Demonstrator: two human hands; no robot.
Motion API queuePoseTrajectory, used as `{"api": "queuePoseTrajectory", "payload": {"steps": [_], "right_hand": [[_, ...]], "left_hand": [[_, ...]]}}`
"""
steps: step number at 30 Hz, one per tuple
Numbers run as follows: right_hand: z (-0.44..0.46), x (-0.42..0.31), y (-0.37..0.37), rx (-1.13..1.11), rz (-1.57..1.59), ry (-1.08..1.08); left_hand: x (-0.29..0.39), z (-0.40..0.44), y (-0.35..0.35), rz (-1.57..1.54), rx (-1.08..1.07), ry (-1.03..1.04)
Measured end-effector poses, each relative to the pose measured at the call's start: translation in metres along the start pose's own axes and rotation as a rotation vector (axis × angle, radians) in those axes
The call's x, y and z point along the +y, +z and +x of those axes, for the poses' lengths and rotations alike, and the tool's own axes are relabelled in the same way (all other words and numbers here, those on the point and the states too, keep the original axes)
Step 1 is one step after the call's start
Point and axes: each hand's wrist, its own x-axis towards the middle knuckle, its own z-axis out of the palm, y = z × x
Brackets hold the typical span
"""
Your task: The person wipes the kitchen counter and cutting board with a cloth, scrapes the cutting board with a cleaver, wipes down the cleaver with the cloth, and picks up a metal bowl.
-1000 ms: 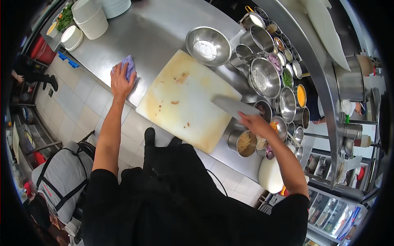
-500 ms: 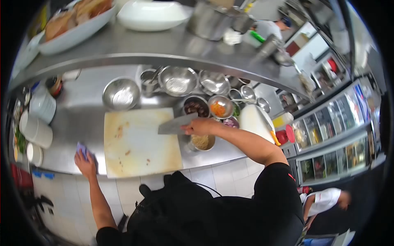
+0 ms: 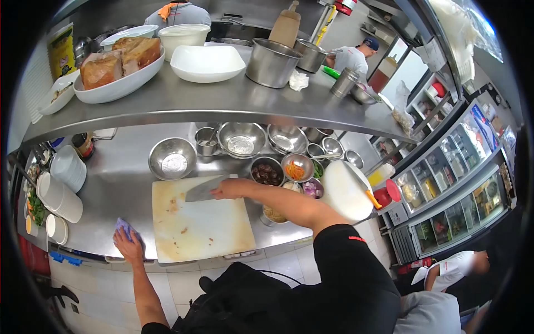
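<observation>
My left hand (image 3: 128,246) presses on a crumpled purple cloth (image 3: 127,227) on the steel counter, left of the cutting board. In my right hand (image 3: 225,189) is the handle of a broad cleaver (image 3: 201,191), its blade over the upper part of the board. The white cutting board (image 3: 217,232) has yellowish stains and small brown scraps on it. An empty steel bowl (image 3: 172,159) stands just behind the board.
Bowls of dark pieces (image 3: 267,171), orange strips (image 3: 298,167) and purple onion (image 3: 313,188) stand right of the board. Beyond is a round white board (image 3: 345,195) with an orange-handled knife. A raised shelf (image 3: 222,106) holds dishes, meat and pots. Other people are at the back and lower right.
The view has tilted up, bringing the shelf into sight. The cleaver has moved across the board from its right side toward the upper middle. My left hand stays on the cloth.
</observation>
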Motion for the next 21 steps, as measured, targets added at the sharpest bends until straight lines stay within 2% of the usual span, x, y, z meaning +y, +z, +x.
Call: {"api": "queuePoseTrajectory", "payload": {"steps": [2,5,7,11,14,15,17,18,19,21], "right_hand": [[-0.008,-0.006,0.003,0.019,-0.016,0.018],[-0.048,0.004,0.031,0.211,-0.075,-0.009],[-0.076,0.032,0.063,0.214,0.007,-0.002],[-0.172,0.028,0.084,0.038,0.027,0.183],[-0.191,0.041,0.107,0.02,-0.049,0.162],[-0.179,0.05,0.119,0.071,-0.026,0.098],[-0.136,0.014,0.099,-0.085,-0.02,0.259],[-0.119,-0.001,0.088,0.033,0.065,0.052],[-0.082,-0.004,0.089,-0.007,0.157,0.07],[-0.033,-0.02,0.081,0.055,0.124,-0.005]], "left_hand": [[0.0,0.0,-0.004,-0.026,0.001,0.001],[-0.005,-0.002,0.003,-0.014,0.003,-0.02],[-0.004,-0.002,0.003,-0.024,0.004,-0.035],[-0.006,0.001,0.007,-0.026,-0.004,-0.057],[-0.005,-0.001,0.008,-0.031,0.012,-0.072],[-0.005,-0.001,0.007,-0.034,0.022,-0.07],[-0.004,0.001,0.007,-0.027,0.012,-0.074],[-0.003,0.0,0.006,-0.022,0.002,-0.074],[-0.002,-0.003,0.005,-0.026,-0.003,-0.068],[-0.003,-0.001,0.001,-0.031,0.0,-0.045]]}}
